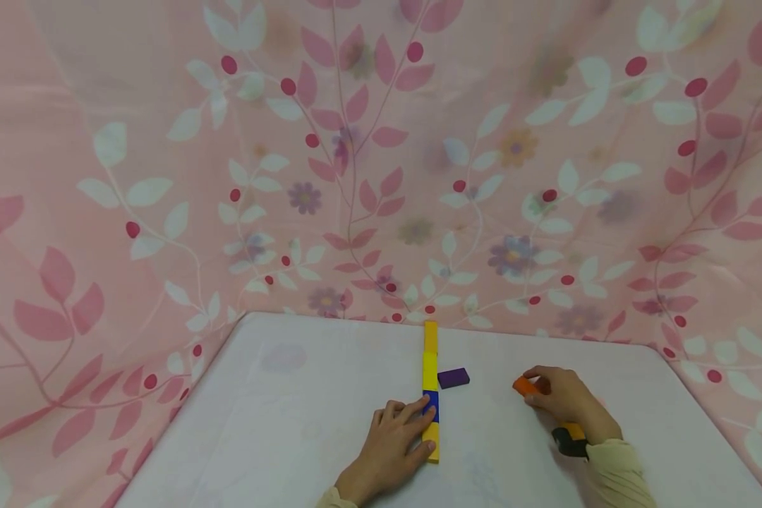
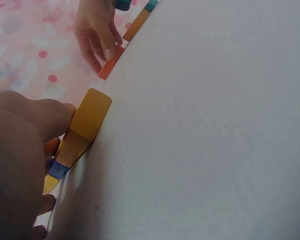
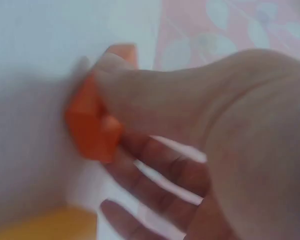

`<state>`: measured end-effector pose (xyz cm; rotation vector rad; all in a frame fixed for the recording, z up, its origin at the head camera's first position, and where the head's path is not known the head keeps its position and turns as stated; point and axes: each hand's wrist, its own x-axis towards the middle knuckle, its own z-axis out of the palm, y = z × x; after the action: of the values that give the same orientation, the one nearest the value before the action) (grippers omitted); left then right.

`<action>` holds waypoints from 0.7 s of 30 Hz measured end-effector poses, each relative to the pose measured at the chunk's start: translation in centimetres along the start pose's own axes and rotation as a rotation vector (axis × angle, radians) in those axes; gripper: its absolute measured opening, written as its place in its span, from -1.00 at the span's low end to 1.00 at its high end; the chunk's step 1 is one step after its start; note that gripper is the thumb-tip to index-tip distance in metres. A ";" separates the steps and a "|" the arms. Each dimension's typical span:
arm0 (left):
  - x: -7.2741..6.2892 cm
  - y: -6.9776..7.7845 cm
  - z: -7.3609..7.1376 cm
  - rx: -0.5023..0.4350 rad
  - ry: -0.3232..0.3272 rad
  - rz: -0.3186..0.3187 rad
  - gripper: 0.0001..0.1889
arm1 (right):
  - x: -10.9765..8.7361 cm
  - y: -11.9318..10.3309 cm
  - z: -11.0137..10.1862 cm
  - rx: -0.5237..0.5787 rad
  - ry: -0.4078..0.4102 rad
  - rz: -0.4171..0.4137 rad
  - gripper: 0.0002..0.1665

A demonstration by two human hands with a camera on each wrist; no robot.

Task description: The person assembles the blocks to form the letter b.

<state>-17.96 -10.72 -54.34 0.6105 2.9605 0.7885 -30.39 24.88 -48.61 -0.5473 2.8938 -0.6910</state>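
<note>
A straight row of wooden blocks runs away from me: an orange-yellow one [image 1: 430,336] farthest, then a bright yellow one [image 1: 430,370], a blue one [image 1: 434,409] and a yellow one [image 1: 433,453] nearest. My left hand [image 1: 390,444] rests along the row's left side, fingertips on the blue block and thumb against the nearest yellow block [image 2: 92,115]. To the right, my right hand [image 1: 568,395] pinches an orange block [image 3: 90,125] between thumb and fingers, low over the table. A purple block [image 1: 453,378] lies just right of the row.
Beside the right wrist lies an orange-yellow block [image 1: 573,429], with a dark piece [image 1: 570,444] close to it. The left wrist view has a teal block [image 2: 151,5] at that block's end. Floral pink cloth [image 1: 381,176] hangs behind the white table [image 1: 279,395].
</note>
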 end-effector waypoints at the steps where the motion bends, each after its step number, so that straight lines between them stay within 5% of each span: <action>1: 0.0 0.0 -0.1 -0.006 -0.007 -0.008 -0.41 | 0.2 -0.2 0.3 0.001 0.006 -0.023 -0.49; 9: 0.0 0.3 -0.3 -0.017 -0.031 -0.034 -0.41 | 0.5 -1.2 0.6 0.004 0.015 -0.051 -0.44; 16: 0.2 0.2 -0.1 -0.012 -0.009 -0.023 -0.41 | 0.0 -0.5 -0.2 -0.009 0.001 0.031 -0.63; 21: 0.1 0.1 0.0 -0.011 0.006 -0.010 -0.42 | 0.2 -0.5 0.5 0.001 0.040 0.005 -0.67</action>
<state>-17.99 -10.57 -54.26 0.5927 2.9602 0.8061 -30.33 24.14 -48.81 -0.5315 2.9308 -0.7113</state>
